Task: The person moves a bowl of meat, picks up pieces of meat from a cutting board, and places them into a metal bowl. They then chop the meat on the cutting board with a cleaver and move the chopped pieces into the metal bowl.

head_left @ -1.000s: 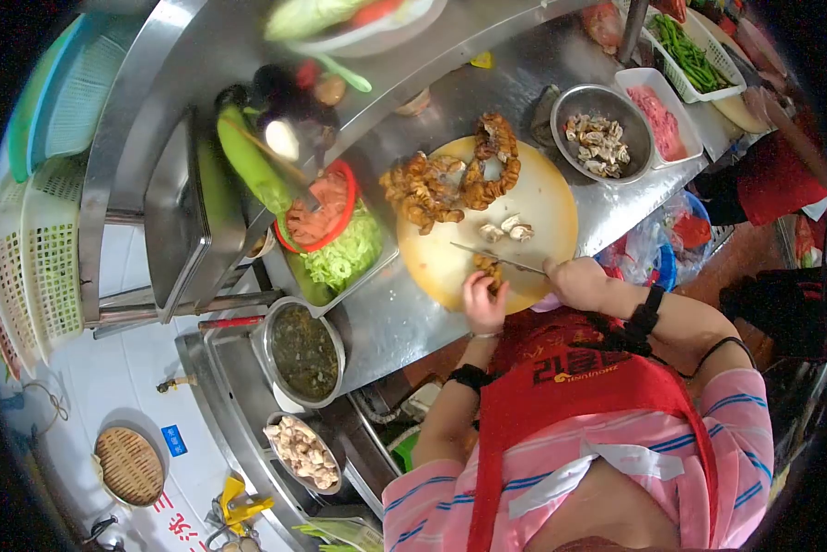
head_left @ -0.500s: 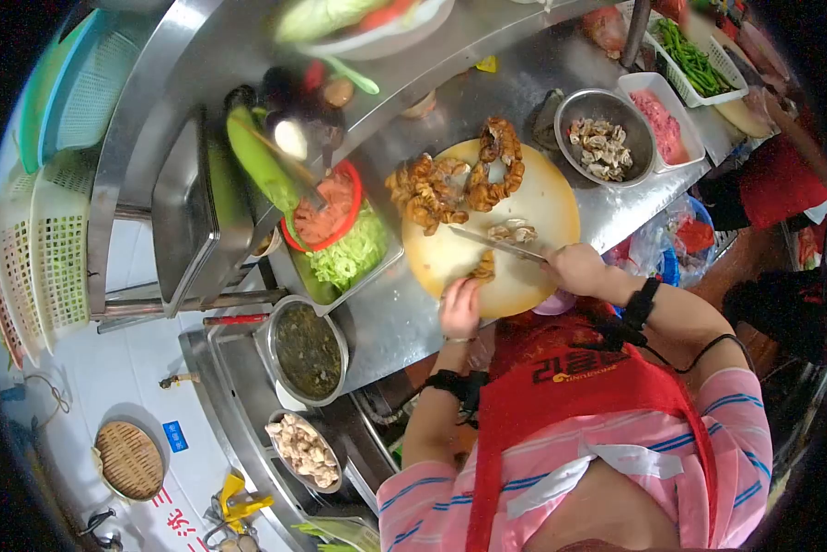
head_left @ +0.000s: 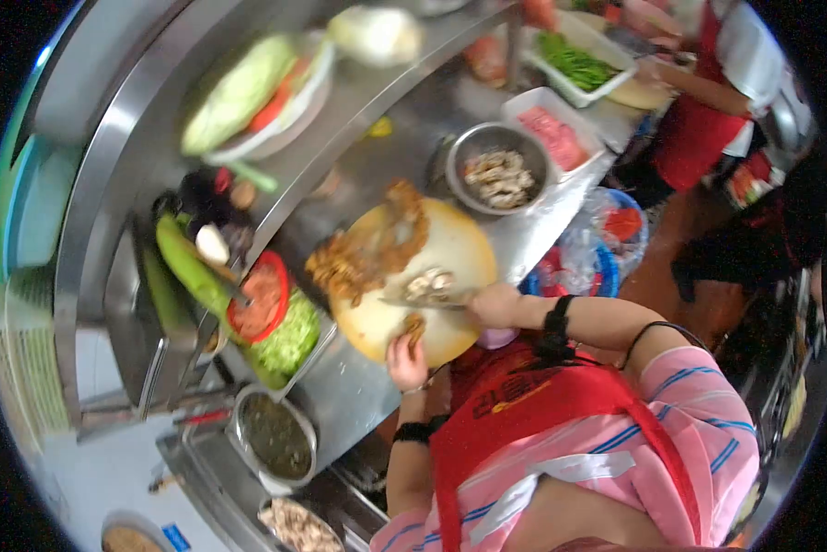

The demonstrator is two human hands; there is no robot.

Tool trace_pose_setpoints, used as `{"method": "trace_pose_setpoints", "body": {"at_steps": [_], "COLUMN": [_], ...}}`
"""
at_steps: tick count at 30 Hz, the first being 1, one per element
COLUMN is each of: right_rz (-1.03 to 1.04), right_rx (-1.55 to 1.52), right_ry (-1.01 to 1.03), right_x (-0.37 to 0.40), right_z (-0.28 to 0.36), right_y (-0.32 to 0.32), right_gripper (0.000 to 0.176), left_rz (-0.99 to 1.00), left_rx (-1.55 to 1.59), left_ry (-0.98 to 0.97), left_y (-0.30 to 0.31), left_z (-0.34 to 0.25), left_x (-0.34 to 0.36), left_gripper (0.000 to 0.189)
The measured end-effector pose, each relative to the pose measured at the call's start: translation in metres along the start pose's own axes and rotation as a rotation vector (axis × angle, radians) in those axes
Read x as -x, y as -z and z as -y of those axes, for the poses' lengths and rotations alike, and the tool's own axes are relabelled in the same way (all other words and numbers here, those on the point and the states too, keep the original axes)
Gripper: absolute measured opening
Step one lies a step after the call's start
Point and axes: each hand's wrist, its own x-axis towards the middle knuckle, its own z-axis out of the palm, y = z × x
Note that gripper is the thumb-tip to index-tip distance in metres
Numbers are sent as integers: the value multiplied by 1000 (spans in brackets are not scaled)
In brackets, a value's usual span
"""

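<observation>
My right hand [head_left: 493, 305] is closed round the handle of a knife [head_left: 427, 304], its blade flat and low over the round yellowish cutting board [head_left: 464, 248]. My left hand [head_left: 407, 362] is at the board's near edge, fingers bent and closed on a small brown piece of food [head_left: 414, 326]. Just beyond the blade lie pale cut pieces [head_left: 429, 282]. A heap of glossy, lumpy brown food [head_left: 351, 264], its kind blurred, covers the board's far left part. A steel bowl [head_left: 454, 175] of cut pieces stands behind the board.
Left of the board are a red-rimmed basket [head_left: 283, 294] with pink contents and shredded greens [head_left: 289, 340]. A pot [head_left: 312, 451] of dark greens stands nearer. A raised steel shelf [head_left: 340, 120] runs behind. At right, a co-worker in a red apron [head_left: 699, 147] stands by the counter.
The view has swung, so the board and counter appear further left and more of the co-worker shows. The knife and both hands keep nearly the same places over the board.
</observation>
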Motion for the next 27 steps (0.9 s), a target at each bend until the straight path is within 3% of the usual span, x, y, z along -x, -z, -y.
{"method": "trace_pose_setpoints", "body": {"at_steps": [5,10,15,20,27], "right_rz": [-77,-182,64,-135,-129], "right_rx": [-42,-60,-70,-71,-64], "right_ry": [27,113,-107,25,91], "right_x": [2,7,9,26,25], "right_z": [-19,-18,-14,-13,-9], "right_y": [-10,-23,-4,0,-9], "right_gripper": [22,20,32,31,28], "left_rz": [0,-28,-95,-117,-109], "left_rx": [88,29,-48,-1,16], "left_ry": [-109,-88,-48,-6,-16], "left_y": [-14,-15,-23,-19,-21], "left_z": [-18,-24,-22,-29,-24], "left_x": [3,0,-2,-3,1], "left_gripper": [28,25,22,25,26]}}
